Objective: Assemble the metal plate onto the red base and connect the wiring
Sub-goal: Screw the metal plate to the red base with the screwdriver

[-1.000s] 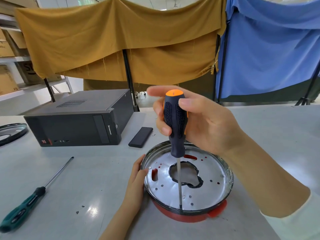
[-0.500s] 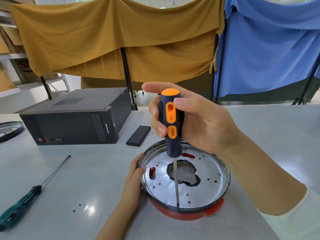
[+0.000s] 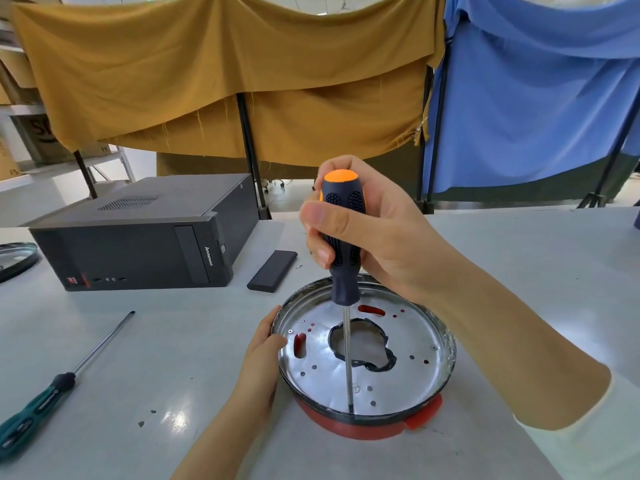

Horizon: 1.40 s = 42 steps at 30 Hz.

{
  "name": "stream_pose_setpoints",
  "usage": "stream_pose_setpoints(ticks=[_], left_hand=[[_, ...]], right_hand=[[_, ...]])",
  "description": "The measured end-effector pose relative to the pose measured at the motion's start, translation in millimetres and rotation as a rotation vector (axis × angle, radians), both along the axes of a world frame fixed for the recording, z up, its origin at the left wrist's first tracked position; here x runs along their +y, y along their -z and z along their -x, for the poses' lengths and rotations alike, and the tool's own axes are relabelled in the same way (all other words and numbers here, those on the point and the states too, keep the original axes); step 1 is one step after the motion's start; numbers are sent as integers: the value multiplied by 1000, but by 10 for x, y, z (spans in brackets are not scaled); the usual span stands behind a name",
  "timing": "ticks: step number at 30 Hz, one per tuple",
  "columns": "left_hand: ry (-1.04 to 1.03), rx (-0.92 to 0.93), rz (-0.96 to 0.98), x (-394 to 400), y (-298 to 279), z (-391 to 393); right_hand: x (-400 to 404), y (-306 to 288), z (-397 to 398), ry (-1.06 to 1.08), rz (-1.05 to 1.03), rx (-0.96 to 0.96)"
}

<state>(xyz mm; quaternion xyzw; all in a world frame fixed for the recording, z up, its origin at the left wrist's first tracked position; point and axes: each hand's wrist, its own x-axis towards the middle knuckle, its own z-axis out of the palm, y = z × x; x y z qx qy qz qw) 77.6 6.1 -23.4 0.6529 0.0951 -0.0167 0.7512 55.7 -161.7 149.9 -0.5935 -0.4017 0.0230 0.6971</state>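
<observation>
Metal plate (image 3: 408,344) seated in red base (image 3: 367,427)

We see a pale grey desk (image 3: 173,341) under glare. Behind it hang a mustard cloth (image 3: 225,74) at far left and a blue cloth (image 3: 536,98) at far right, on black stands (image 3: 251,157). Cardboard boxes (image 3: 38,136) sit on shelving, far left.

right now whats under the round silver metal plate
The round silver metal plate sits on a red plastic base; red shows through the plate's slots, pale table through its centre hole. Any wiring beneath is hidden.
</observation>
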Motion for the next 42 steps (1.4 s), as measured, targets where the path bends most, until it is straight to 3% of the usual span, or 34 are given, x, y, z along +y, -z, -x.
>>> stream_pose_setpoints(ticks=[6,11,15,19,21,25,32,35,39,42], left_hand=[[14,70,70,-86,-115,-201],[107,72,35,-156,-129,-473],[254,53,-124,-169,-243,-649],[350,78,-123,-192,-378,-735],[311,83,-83,-216,-438,-706],[95,82,-198,-147,-277,-533],[79,44,-124,-217,21,-79],[90,5,-220,-197,-35,-157],[187,-26,-286,-187,-76,-240],[200,-25,-152,-184,19,-272]], right_hand=[[-28,-51,-76,-207,83,48],[-37,-51,-162,-200,101,0],[-33,-37,-215,-175,84,24],[20,-18,-249,-82,83,-2],[37,-4,-266,-39,79,-20],[10,16,-292,-20,51,-25],[57,57,-342,-54,0,-2],[84,97,-324,91,-51,-15],[132,140,-307,452,-64,-202],[104,94,-363,331,-53,-134]])
